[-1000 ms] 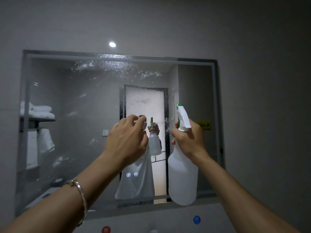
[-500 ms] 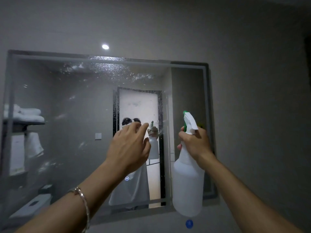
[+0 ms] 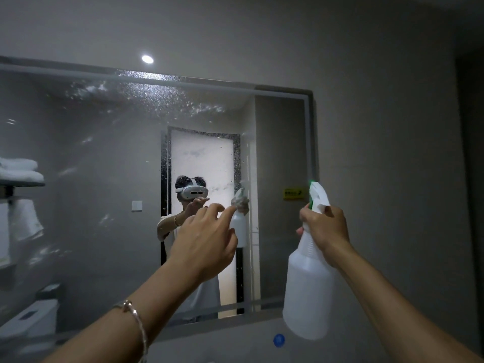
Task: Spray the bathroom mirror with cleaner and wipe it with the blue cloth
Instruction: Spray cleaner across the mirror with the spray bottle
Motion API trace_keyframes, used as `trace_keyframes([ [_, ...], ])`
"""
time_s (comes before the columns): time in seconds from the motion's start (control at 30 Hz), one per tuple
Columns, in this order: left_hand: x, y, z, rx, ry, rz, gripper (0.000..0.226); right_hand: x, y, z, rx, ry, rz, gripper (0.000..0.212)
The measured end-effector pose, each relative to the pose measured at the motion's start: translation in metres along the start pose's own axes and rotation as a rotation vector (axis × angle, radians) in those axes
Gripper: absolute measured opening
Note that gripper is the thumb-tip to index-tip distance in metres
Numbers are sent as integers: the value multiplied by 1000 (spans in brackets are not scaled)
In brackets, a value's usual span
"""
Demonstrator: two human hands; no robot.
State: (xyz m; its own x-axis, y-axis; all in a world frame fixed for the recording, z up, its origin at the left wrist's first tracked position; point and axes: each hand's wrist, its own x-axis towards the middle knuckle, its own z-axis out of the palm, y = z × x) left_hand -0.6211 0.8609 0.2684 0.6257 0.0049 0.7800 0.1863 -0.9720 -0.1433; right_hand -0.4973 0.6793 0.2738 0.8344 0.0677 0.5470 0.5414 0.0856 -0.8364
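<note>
The wall mirror [image 3: 110, 195] fills the left and middle, speckled with spray droplets along its top and around the reflected doorway. My right hand [image 3: 326, 229] grips the neck of a white spray bottle [image 3: 307, 294] with a green-tipped nozzle, held upright in front of the mirror's right edge and aimed at the glass. My left hand [image 3: 207, 244] is raised before the mirror's centre, fingers loosely spread and pointing toward the glass, holding nothing. No blue cloth is in view.
A grey wall [image 3: 392, 127] runs to the right of the mirror. A blue round dot [image 3: 279, 340] sits on the wall just below the mirror frame. The mirror reflects a towel shelf, a toilet, a doorway and a person.
The view has swung left and down across the mirror. My right hand with the bottle has shifted right toward the mirror's edge. My left hand's fingers have opened and stretched forward.
</note>
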Motion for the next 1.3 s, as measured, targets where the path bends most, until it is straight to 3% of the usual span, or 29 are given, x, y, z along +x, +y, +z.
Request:
trace_keyframes([
  [0.3,-5,15,19,-27,-19,26,52,1,12,-3,-74,-172,65,16],
  [0.4,-6,19,23,-48,-31,27,49,-1,19,-10,-88,-111,101,21],
  [0.53,-3,25,26,-59,-24,46,47,1,24,-19,-108,11,52,10],
  [0.8,-3,30,33,-82,-28,59,44,7,17,-21,-89,-54,20,26],
  [1.07,7,28,16,-67,37,60,48,22,-27,-25,-41,52,-78,13],
  [1.3,11,35,7,-75,78,66,48,21,-27,-22,-13,-14,-97,14],
])
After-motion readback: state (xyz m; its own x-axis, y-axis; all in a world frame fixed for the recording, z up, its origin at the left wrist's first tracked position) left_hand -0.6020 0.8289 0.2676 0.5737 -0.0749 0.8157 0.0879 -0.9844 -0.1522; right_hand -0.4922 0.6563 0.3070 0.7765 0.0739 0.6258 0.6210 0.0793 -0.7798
